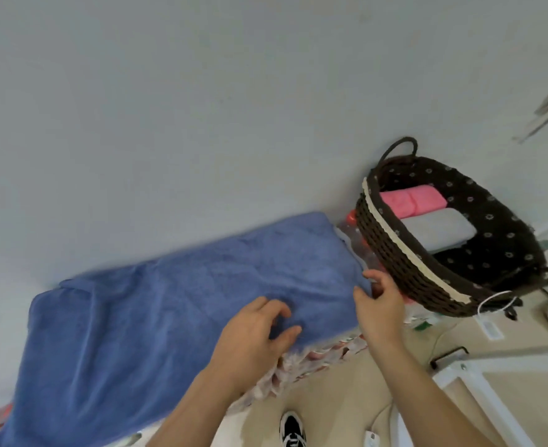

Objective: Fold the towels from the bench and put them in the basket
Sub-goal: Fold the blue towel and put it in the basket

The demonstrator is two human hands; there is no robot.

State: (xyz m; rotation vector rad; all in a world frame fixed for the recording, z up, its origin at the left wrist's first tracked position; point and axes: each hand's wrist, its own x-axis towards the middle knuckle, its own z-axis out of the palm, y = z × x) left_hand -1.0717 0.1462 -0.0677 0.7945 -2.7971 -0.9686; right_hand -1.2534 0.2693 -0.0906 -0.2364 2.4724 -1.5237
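Head view shows both hands over a blue towel (pixel 169 304) spread along the counter (pixel 314 356). Left hand (pixel 253 337) hovers low over the near edge of the towel, fingers curled and spread loose, thumb apart from them; it grasps nothing that can be seen, though the fingertips look to be touching or almost touching the cloth. Right hand (pixel 379 301) is at the towel's right-hand end, with the thumb on the cloth side and the fingers bent around the edge; whether it pinches the cloth or only touches it cannot be told, since the hand hides the contact.

Blue towel lies flat in one long layer, wrinkled, reaching from the lower left up to the right against a pale wall (pixel 201 108). Beneath it, at the near edge, a flowered cover (pixel 298 362) hangs from the counter.

Just right of the towel's end sits a dark woven basket (pixel 395 256) with a cream band along its rim, loop handles at both ends and a dark dotted lining. Inside it lie two folded towels side by side: a pink towel (pixel 411 201) farther back and a grey towel (pixel 434 230) nearer. Below, on the pale floor (pixel 340 401), a black and white shoe (pixel 292 429) shows between the forearms, and a white frame (pixel 479 391) stands at the right.
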